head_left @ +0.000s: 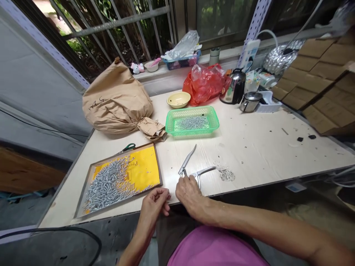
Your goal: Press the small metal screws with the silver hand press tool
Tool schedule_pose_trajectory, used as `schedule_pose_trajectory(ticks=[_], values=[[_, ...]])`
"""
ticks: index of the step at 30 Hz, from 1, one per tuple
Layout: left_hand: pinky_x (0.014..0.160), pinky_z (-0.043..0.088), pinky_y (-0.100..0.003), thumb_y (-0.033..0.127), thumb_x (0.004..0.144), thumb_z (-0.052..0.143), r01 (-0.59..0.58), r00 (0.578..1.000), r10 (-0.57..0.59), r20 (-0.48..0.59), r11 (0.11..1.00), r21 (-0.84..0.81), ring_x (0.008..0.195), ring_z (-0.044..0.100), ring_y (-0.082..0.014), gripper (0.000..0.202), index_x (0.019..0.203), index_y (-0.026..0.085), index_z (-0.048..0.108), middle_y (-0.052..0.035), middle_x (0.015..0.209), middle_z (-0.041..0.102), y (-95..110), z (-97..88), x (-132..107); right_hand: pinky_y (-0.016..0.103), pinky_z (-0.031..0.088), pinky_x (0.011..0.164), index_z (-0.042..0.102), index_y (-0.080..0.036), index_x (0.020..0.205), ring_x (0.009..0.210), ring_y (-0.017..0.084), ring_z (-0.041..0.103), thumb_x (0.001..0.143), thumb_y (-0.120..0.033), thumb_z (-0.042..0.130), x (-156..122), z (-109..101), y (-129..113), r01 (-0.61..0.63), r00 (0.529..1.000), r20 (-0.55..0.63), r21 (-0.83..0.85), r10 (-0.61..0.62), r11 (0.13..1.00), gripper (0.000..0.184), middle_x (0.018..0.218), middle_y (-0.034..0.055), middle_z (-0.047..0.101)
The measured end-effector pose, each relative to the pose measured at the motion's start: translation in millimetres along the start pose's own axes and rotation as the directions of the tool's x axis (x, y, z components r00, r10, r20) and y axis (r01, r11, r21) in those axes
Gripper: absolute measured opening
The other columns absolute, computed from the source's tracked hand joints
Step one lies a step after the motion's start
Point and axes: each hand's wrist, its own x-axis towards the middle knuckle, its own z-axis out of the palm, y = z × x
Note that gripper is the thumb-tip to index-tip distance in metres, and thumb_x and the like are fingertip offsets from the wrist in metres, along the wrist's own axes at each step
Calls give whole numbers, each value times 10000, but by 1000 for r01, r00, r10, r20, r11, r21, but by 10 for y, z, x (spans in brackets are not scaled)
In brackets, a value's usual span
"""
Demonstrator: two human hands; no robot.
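Observation:
My right hand [190, 194] is closed at the near end of a pair of spring-loaded pliers [188, 159] by the table's front edge. The pliers' two grey handles spread away from me, with a coil spring between them, and my fingers hide the jaws. My left hand [155, 203] is just left of it, thumb and fingers pinched together. Whatever lies in that pinch is too small to name. Beside my left hand, a shallow tray [159, 166] with a yellow bottom holds a heap of small silvery metal pieces [108, 184]. Farther back, a green plastic basket [193, 132] contains more small metal pieces [194, 122].
Green-handled scissors [129, 147] lie behind the tray. A big brown paper sack [116, 99] stands at back left. Along the back are a yellow bowl [179, 105], a red plastic bag [203, 85], a kettle [235, 87] and a metal pot [250, 102]. Cardboard [313, 81] is at right.

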Motion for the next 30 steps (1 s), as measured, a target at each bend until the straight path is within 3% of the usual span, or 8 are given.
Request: schedule_pose_trajectory(ticks=[4,7,12,15,17,19,25,30], values=[[384,428,-197,511,612,731,-26,999,24,-36,999,-45,434,503,-83,417,759,138,619,-10,653,619,16,-35,-20,402,408,759,622,-74,924,841,272,569,662,-69,630,1,26,-9,164,982,-103,37,-159,986,262,871,157,628],[390,429,-201,513,615,730,-53,997,50,-58,997,-64,435,498,-85,414,760,140,623,-15,663,627,16,-78,-41,330,405,655,594,-149,878,725,202,551,745,-68,549,122,-173,155,164,962,-233,89,-140,982,162,785,66,602],[386,415,-192,523,641,706,-46,999,46,-12,998,-30,406,488,-87,403,750,144,628,3,548,589,-15,-21,-58,322,403,813,573,-145,1032,910,174,522,946,-116,289,563,-938,885,88,824,-567,113,-8,990,299,905,66,579],[378,401,-177,499,665,696,-76,997,76,33,997,6,400,488,-79,392,790,132,638,9,526,578,-20,146,-22,383,416,824,551,-74,1108,935,195,527,943,-124,326,855,-1099,1437,-118,830,-515,215,215,969,283,968,91,544],[358,384,-168,477,658,705,-68,997,68,48,998,4,393,477,-67,391,799,118,640,6,551,587,-15,276,25,402,426,815,546,-51,1145,939,211,533,924,-146,420,874,-989,1668,-211,849,-437,239,299,948,271,1002,107,531],[335,364,-164,467,645,713,-35,997,35,63,999,-7,379,462,-55,393,788,109,639,5,573,592,-6,386,79,373,441,785,581,-69,1111,900,196,543,917,-176,467,683,-789,1718,-158,890,-385,242,244,957,249,993,100,543],[302,328,-163,486,617,729,4,990,-4,138,1000,0,334,440,-43,415,770,113,631,20,566,580,-11,515,215,265,451,715,625,-167,1055,814,139,563,946,-226,443,-348,-150,1326,54,991,-135,313,-11,948,220,949,59,587],[291,301,-161,468,634,716,20,988,-24,155,999,31,323,428,-41,380,730,114,616,25,546,564,-26,555,259,270,412,731,592,-188,1091,887,166,520,930,-171,441,-545,113,1227,21,992,-127,205,5,979,221,1004,70,566]])
